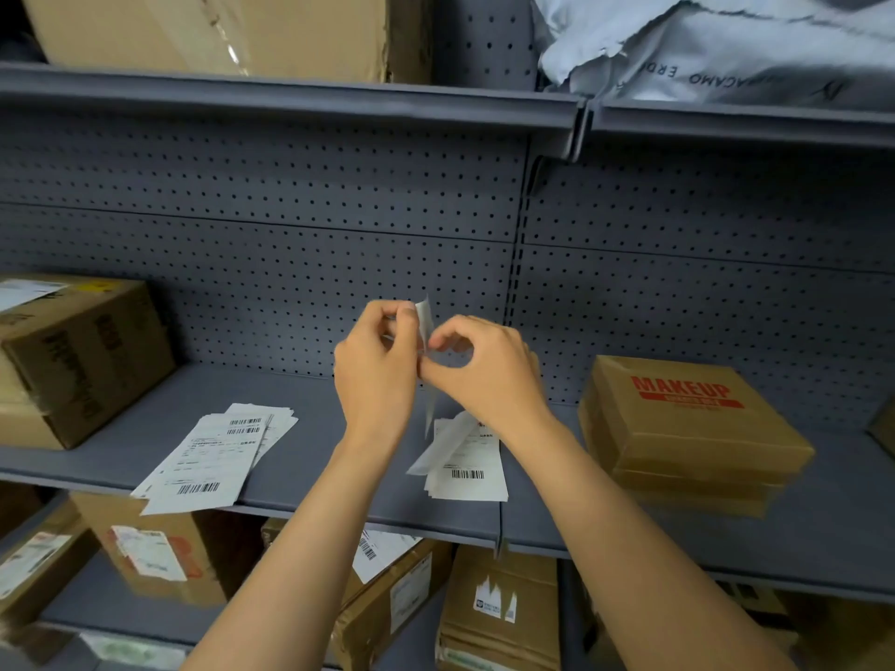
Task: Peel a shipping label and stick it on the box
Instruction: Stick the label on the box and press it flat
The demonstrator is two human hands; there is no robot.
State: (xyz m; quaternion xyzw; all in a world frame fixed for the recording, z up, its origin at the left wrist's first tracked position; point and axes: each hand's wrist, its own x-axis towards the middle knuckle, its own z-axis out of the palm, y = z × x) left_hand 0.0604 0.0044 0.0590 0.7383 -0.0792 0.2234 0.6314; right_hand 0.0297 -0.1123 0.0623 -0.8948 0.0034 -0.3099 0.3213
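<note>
My left hand and my right hand are raised together above the grey shelf, both pinching one white shipping label held edge-on between them. Its top corner sticks up above my left fingers and a strip of it hangs down below the hands. A brown box printed MAKEUP lies on the shelf to the right of my hands. A fanned stack of labels lies at the left, and a second small pile of labels lies right below my hands.
A large brown carton stands at the shelf's left end. Several labelled cartons fill the lower shelf. Pegboard backs the shelf; a big carton and grey mailer bags sit on the shelf above.
</note>
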